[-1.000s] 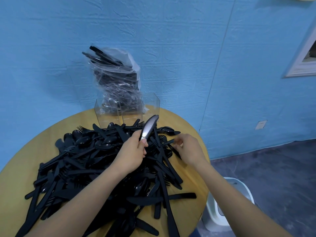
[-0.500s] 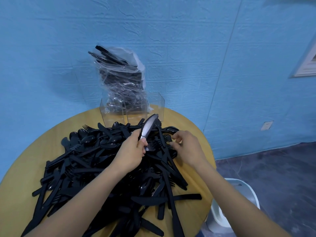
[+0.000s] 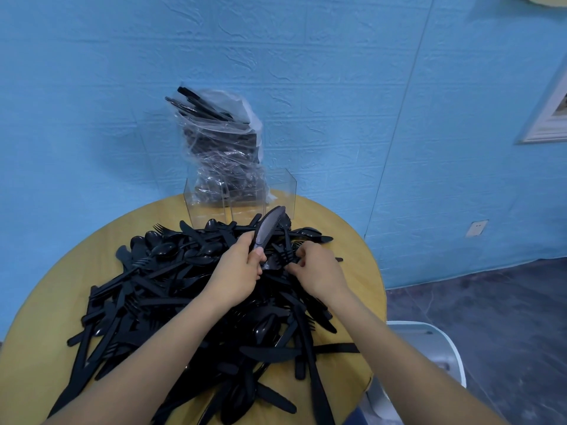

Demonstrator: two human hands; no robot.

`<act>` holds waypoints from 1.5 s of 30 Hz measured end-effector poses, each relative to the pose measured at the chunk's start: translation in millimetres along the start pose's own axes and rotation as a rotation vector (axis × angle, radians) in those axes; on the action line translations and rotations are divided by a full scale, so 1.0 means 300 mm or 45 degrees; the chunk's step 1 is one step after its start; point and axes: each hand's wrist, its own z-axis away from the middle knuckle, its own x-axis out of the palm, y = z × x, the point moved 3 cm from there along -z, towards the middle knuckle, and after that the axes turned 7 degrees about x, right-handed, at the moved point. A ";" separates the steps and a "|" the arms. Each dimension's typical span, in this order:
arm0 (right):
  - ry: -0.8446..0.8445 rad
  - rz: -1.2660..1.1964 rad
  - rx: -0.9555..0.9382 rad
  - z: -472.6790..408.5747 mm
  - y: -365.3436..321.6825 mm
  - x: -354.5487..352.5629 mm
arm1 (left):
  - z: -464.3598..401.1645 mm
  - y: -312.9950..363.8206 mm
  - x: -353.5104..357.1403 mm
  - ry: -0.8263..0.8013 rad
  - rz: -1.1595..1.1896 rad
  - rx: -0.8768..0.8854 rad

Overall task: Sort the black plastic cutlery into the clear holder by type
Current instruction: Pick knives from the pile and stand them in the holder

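A black plastic knife (image 3: 268, 229) is gripped upright by the left hand (image 3: 236, 274). A fork (image 3: 283, 256) in the cutlery pile (image 3: 171, 289) is pinched by the right hand (image 3: 319, 271).

Your left hand (image 3: 234, 273) covers the handle of the knife (image 3: 267, 227) it grips, and your right hand (image 3: 319, 271) hides whichever piece its curled fingers work at. The plastic bag (image 3: 225, 148) blurs its own contents. The table (image 3: 343, 237), the cutlery pile (image 3: 147, 289) and the white bin (image 3: 429, 357) run off the bottom edge.
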 end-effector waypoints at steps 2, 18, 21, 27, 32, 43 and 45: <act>-0.001 -0.034 0.052 -0.006 -0.016 0.011 | -0.003 -0.006 -0.002 0.003 0.002 -0.004; 0.061 -0.587 0.019 -0.147 -0.073 0.010 | -0.044 -0.041 -0.077 0.116 0.117 -0.043; 0.072 -0.700 -0.075 -0.155 -0.107 -0.005 | -0.051 -0.045 -0.097 0.159 0.169 -0.055; 0.258 -0.864 -0.220 -0.133 -0.183 -0.084 | -0.050 -0.031 -0.135 0.268 0.292 -0.075; 0.235 -0.893 -0.295 -0.100 -0.265 -0.138 | -0.064 -0.006 -0.148 0.323 0.338 -0.060; -0.071 -1.046 -0.209 -0.052 -0.288 -0.089 | -0.049 0.058 -0.117 0.250 0.398 0.006; -0.020 -1.002 -0.177 -0.058 -0.278 -0.083 | -0.044 0.070 -0.115 0.238 0.390 0.030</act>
